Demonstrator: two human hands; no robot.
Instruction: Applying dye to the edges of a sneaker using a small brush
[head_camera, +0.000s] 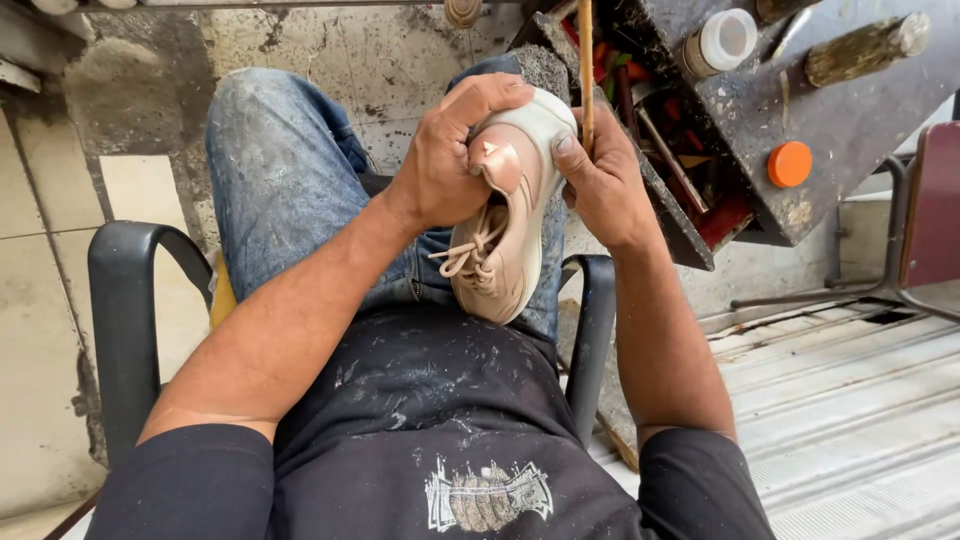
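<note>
A pink-beige sneaker (505, 235) with a white sole and tan laces stands toe-down on my lap, its heel pointing away from me. My left hand (445, 160) wraps over the heel end and grips it. My right hand (600, 180) holds a thin wooden stick (586, 60) upright against the white sole edge, thumb pressed on the sole. I sit in a chair with black armrests (125, 300), wearing blue jeans (280, 170) and a dark stained shirt.
A dark, worn workbench (850, 110) stands at the upper right, with a white jar (722, 42), an orange lid (790, 164), a wooden handle (865, 48) and an open tray of tools (680, 170). A metal-framed chair (925, 220) stands at the right. The floor is concrete.
</note>
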